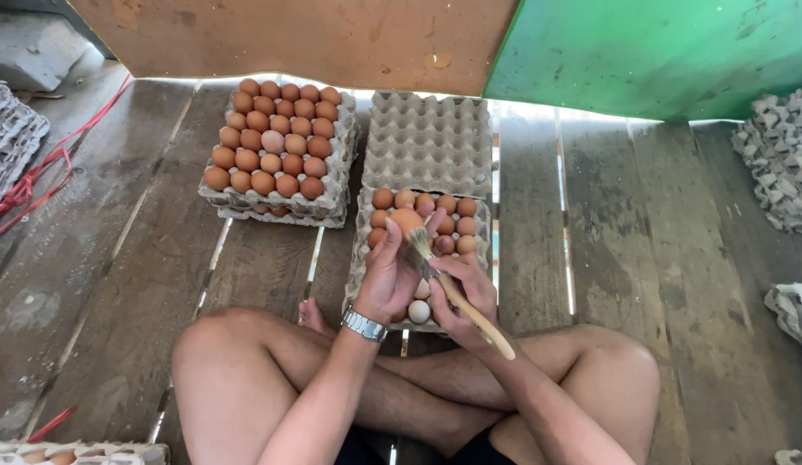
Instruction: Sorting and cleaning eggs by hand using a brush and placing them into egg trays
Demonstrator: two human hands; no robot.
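Crossed bare legs [272, 370] fill the bottom of the view, the person sitting on a floor of weathered wooden planks [99, 258]. Just above the knees, the left hand [388, 275], with a metal wristwatch [364, 325] on its wrist, is closed around a brown egg [407, 220], holding it up by the fingertips. The right hand [466, 293] grips a wooden-handled brush [453, 288], its handle running down toward 5 o'clock and its bristles touching the lower side of the held egg.

Directly under both hands lies a grey pulp egg tray [362, 250], partly filled with brown eggs in its far rows; one pale, whitish egg [418, 311] sits in a near row, between the wrists. At 12 o'clock from that tray rests an empty egg tray [428, 142], touching it edge to edge. At 11 o'clock stands a stack of trays [332, 202] whose top layer is full of brown eggs [276, 142].

Red cord [39, 176] trails across the planks at 9 o'clock. Piles of grey trays [780, 155] sit at 3 o'clock, well apart from the hands, and a green panel [659, 52] leans at 1 o'clock.
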